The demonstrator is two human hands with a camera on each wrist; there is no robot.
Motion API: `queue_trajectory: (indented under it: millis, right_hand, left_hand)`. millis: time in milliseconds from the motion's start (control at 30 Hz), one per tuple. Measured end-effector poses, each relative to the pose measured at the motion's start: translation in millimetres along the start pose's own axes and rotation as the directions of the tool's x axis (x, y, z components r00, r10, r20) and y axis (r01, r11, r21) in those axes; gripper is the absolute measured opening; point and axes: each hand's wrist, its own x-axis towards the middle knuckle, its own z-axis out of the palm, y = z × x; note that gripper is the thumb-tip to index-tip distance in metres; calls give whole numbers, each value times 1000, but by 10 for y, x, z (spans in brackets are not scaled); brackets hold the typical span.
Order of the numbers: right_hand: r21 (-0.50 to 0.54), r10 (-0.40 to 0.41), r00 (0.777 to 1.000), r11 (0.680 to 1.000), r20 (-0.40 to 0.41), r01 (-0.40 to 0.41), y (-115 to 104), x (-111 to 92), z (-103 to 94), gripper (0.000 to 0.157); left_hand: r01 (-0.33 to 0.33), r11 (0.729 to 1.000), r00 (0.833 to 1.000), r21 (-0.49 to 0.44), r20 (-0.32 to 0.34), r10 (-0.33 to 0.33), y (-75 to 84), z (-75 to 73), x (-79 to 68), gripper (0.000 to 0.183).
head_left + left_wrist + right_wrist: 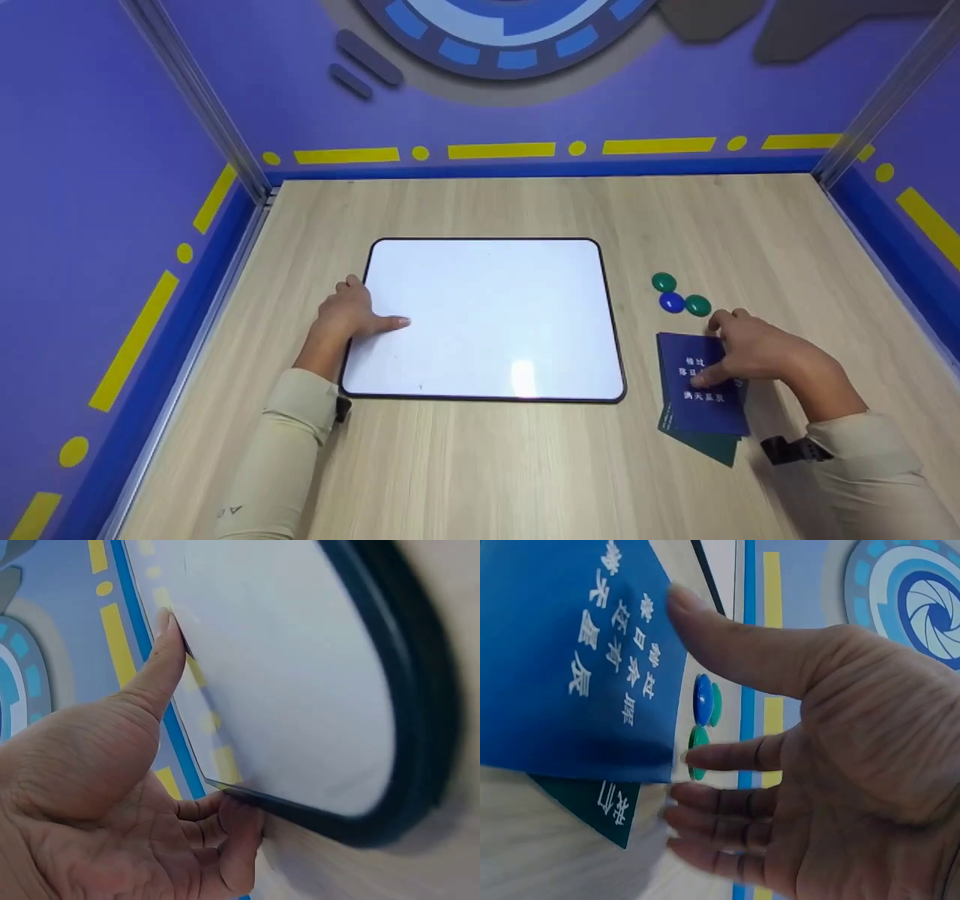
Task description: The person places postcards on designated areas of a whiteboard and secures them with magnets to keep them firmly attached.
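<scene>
A whiteboard (pixel 487 319) with a black rim lies flat on the table. My left hand (pixel 349 315) grips its left edge. In the left wrist view the thumb (pixel 166 652) lies over the white surface and the other fingers bend in at the rim. On the right is a small pile of cards, a dark blue one (pixel 694 416) with white writing on top and a dark green one (pixel 712 446) poking out below. My right hand (pixel 757 349) hovers at the pile's right side, thumb over the blue card, fingers spread apart from the thumb; whether it touches is unclear.
Just beyond the cards, two green round magnet-like discs (pixel 698 305) and a blue one (pixel 672 302) sit close together. The wooden table (pixel 487 465) is bounded by blue-purple panels (pixel 487 120) at the back and sides.
</scene>
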Motion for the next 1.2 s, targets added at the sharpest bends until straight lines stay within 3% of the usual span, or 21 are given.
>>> queue_trajectory:
  millis: [233, 700, 900, 1000, 1200]
  right_hand:
    - [-74, 39, 999, 996, 4, -39, -47, 40, 52, 118]
    - [-50, 102, 995, 993, -18, -103, -240, 156, 79, 129]
    - [-75, 90, 995, 993, -44, -93, -304, 164, 109, 129]
    - [-79, 79, 991, 993, -107, -88, -331, 165, 130, 117]
    - [-60, 49, 960, 996, -276, -68, -347, 215, 171, 70]
  left_hand:
    - [-5, 1000, 1000, -6, 8, 5, -14, 10, 8, 122]
    - [-14, 1000, 1000, -1, 7, 14, -36, 17, 3, 122]
    - [-15, 1000, 1000, 4, 12, 15, -49, 26, 17, 121]
    - [-26, 1000, 1000, 15, 16, 25, -51, 17, 32, 121]
    - [-29, 999, 999, 32, 25, 28, -37, -12, 40, 121]
